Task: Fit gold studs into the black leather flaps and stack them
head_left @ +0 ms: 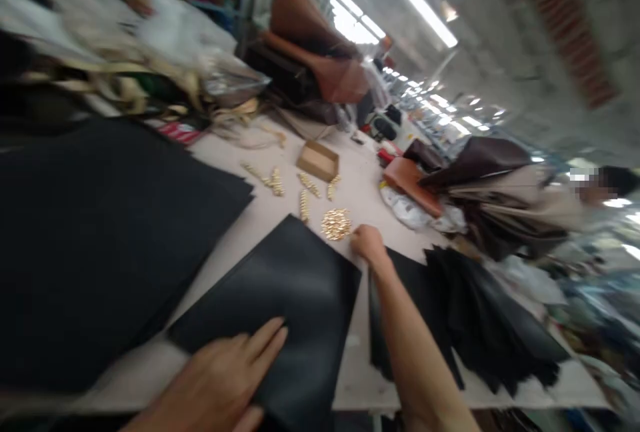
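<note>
My left hand (225,375) lies on a black leather-like sheet (310,299), its fingers stretched out flat near the front of the table. Further forward, my right hand (367,243) is closed just to the right of a round pile of small gold metal pieces (336,224). Its fingertips are mostly hidden, so whatever is in them cannot be made out. Rows of similar gold pieces (305,206) lie behind the sheet, close to an open cardboard box (319,161).
A large stack of black sheets (100,239) covers the left of the table. More black pieces (480,312) lie fanned out on the right. Brown leather-like material (320,65) is heaped at the back. A person (595,189) is at the far right.
</note>
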